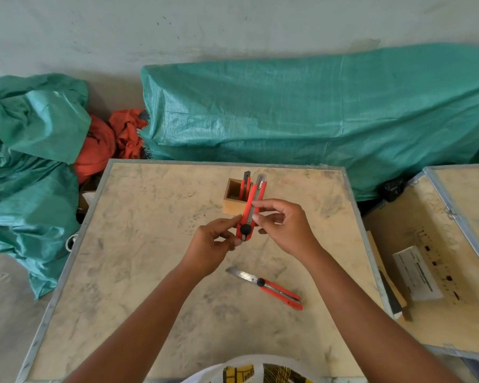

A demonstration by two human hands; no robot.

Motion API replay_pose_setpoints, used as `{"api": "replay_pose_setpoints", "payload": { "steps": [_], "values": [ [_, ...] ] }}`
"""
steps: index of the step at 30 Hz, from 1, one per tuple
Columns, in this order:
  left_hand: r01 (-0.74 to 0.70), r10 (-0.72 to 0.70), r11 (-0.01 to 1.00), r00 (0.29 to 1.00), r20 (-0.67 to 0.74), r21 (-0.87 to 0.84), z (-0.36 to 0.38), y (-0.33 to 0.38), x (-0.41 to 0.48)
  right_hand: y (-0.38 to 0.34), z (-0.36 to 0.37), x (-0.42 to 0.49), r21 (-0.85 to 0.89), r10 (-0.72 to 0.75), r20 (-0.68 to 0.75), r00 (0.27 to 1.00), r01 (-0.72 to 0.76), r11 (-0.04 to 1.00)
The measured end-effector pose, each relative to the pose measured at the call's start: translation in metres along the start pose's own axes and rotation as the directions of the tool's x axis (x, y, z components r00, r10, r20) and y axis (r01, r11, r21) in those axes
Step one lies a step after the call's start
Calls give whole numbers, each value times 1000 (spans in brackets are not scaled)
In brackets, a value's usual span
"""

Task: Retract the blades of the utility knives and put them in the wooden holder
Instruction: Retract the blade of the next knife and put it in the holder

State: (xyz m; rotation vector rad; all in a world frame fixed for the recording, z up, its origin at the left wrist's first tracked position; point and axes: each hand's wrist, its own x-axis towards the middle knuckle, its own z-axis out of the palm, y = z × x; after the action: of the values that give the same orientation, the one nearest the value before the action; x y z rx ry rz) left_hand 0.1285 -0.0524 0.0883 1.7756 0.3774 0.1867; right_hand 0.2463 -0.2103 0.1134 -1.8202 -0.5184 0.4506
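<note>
A red utility knife (251, 208) with a black knob is showing above the smudged beige surface (150, 272); teal tarpaulin (315, 114) and orange-red cloth (105, 139) are lying at twelve o'clock.

We see a pale, smudged desk (138, 261) with a grey metal rim. On it stands a wooden holder (231, 207) near the far edge, with a red utility knife (271, 288) lying nearer us, blade extended.
</note>
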Motion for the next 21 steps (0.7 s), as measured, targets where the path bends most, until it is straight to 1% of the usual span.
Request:
{"api": "replay_pose_setpoints", "payload": {
  "steps": [5,9,11,13,15,17,21],
  "values": [
    [28,-27,992,1000,-10,125,-1,-12,55,16,0,56,-62,-12,-37,999,9,998],
    [57,-57,984,998,-4,169,-3,-21,101,36,8,104,-98,-24,-105,994,13,995],
    [89,-86,976,996,-27,198,-5,-28,123,49,16,125,-142,-65,-160,985,43,989],
    [135,-131,947,991,-35,292,-6,-38,140,62,27,137,-216,-121,-195,973,78,973],
    [206,-212,898,977,-27,388,-5,-56,158,80,39,152,-298,-168,-193,967,105,949],
    [255,-266,889,964,-23,380,-4,-64,164,88,47,155,-349,-205,-174,963,134,927],
    [224,-243,923,970,23,312,2,-66,170,92,54,159,-395,-268,-122,956,201,896]
  ]
}}
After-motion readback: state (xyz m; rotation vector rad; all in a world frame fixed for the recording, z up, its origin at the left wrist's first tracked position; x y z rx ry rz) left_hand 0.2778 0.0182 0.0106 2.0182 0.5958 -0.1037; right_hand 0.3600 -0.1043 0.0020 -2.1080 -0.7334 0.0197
